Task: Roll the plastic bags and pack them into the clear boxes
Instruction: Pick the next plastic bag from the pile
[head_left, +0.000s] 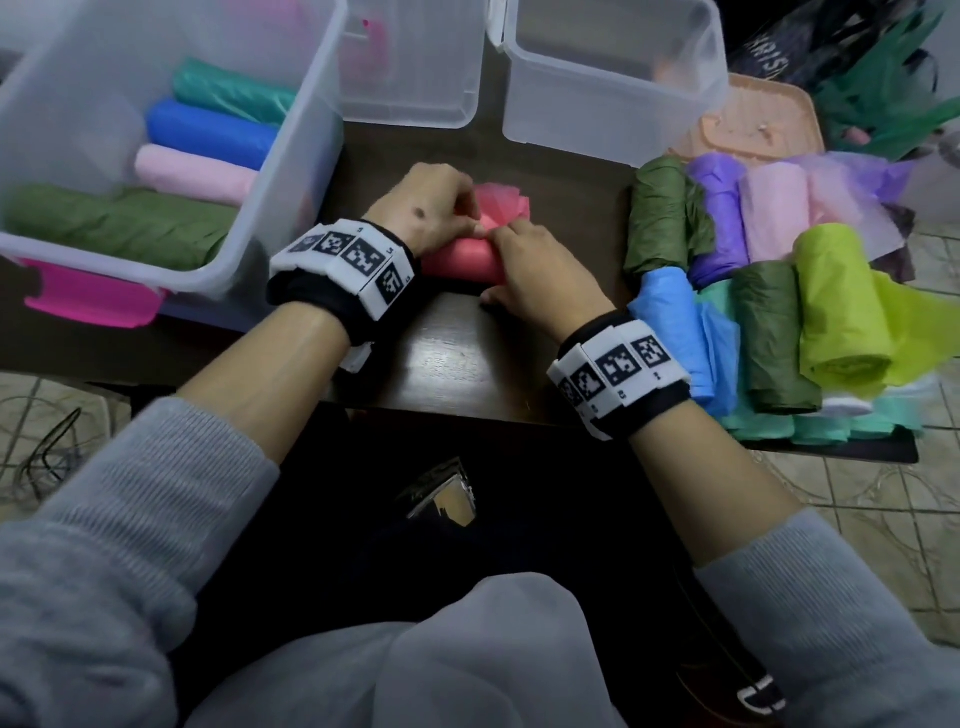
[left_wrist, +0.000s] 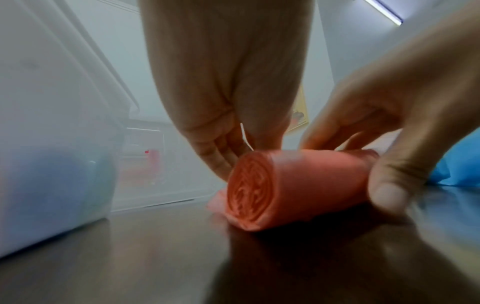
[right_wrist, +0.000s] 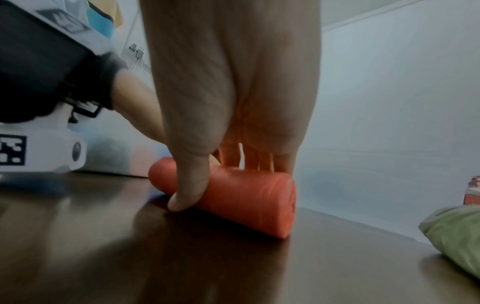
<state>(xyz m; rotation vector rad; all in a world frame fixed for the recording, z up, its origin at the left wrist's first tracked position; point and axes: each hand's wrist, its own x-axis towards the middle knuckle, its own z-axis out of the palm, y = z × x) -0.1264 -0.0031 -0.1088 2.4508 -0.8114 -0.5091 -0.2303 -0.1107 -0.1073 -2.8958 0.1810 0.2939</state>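
A coral-red plastic bag roll (head_left: 460, 262) lies on the dark table (head_left: 452, 358) in front of me, with its loose tail (head_left: 501, 202) bunched behind it. My left hand (head_left: 441, 213) curls over the roll's left end, fingers (left_wrist: 221, 162) down its far side. My right hand (head_left: 524, 270) grips the right part, thumb (right_wrist: 187, 195) on the near side and fingers over the top. The left wrist view shows the roll's (left_wrist: 306, 185) spiral end. A clear box (head_left: 291, 171) at left holds teal, blue, pink and olive rolls.
Two more clear boxes (head_left: 415, 78) (head_left: 613, 78) stand at the back. A pile of rolled bags (head_left: 753, 291) in olive, purple, pink, lime, blue and teal covers the table's right side. A pink lid (head_left: 93, 301) lies under the left box. Loose green bags (head_left: 883, 104) sit at far right.
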